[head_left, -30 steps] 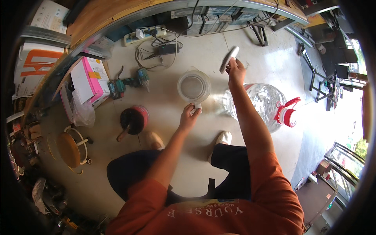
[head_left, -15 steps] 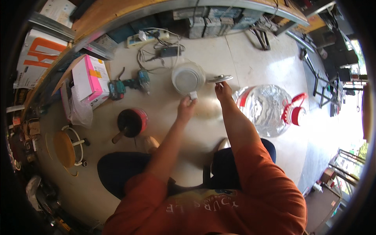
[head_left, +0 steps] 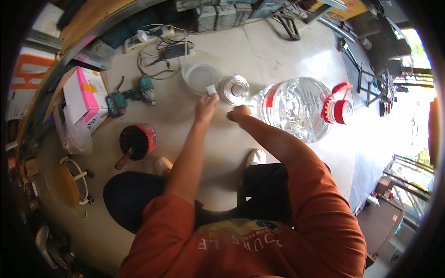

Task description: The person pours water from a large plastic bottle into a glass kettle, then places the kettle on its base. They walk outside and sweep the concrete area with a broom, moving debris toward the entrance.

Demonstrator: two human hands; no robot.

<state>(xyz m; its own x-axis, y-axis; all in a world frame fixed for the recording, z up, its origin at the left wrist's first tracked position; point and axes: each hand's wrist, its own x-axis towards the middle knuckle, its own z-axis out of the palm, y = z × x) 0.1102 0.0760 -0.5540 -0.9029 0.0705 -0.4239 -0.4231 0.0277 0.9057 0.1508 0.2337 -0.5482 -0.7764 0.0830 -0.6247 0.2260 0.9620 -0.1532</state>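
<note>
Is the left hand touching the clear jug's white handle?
Touching. The head view shows the left hand gripping the white handle, with no gap between them.

One pitcher (head_left: 201, 77), one lid (head_left: 235, 89), one bottle (head_left: 299, 109)

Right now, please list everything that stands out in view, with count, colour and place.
Pitcher: one, clear, upper centre
Lid: one, silvery, right of pitcher
Bottle: one, clear and red, right
Power drill: one, teal, left of pitcher
Power strip: one, white, upper left
Box: one, white and pink, left
Plastic bag: one, clear, against box
Round tub: one, red, black, below drill
Stool: one, yellow, lower left
Left hand: one, bare, holding pitcher
Right hand: one, bare, by lid
</note>
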